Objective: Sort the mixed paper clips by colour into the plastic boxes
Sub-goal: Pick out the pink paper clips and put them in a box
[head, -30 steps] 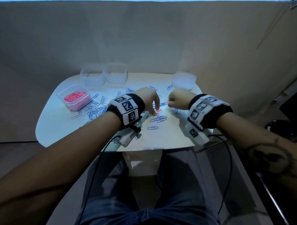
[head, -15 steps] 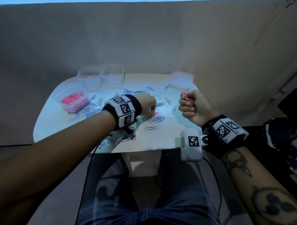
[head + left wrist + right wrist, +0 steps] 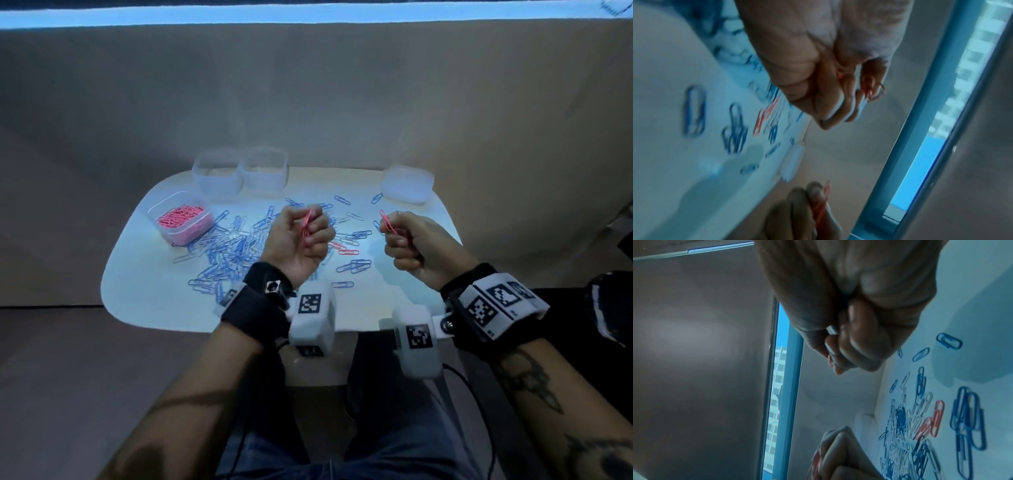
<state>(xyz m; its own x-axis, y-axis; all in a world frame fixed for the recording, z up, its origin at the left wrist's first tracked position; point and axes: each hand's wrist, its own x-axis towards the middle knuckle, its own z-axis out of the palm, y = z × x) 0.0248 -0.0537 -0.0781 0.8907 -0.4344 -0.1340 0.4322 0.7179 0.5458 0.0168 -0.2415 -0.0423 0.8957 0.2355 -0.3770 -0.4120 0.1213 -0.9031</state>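
Both hands are raised above the white table (image 3: pixel 144 294), palms turned toward me. My left hand (image 3: pixel 301 236) curls round a bunch of pink paper clips (image 3: pixel 307 224); their loops stick out past the fingers (image 3: pixel 874 91). My right hand (image 3: pixel 407 241) pinches pink clips (image 3: pixel 387 222) in a fist. Blue and white clips (image 3: pixel 233 253) lie heaped on the table left of centre, with a few pink clips (image 3: pixel 346 251) between the hands. A plastic box (image 3: pixel 181 217) at the left holds pink clips.
Two clear boxes (image 3: pixel 215 174) (image 3: pixel 264 169) stand side by side at the table's back edge. A lidded box (image 3: pixel 406 185) sits at the back right. A brown wall rises behind the table. My knees are under the front edge.
My left hand has lifted off the table and turned palm up with pink clips in it. The right hand, raised earlier with its pink clips, stays up at the right.
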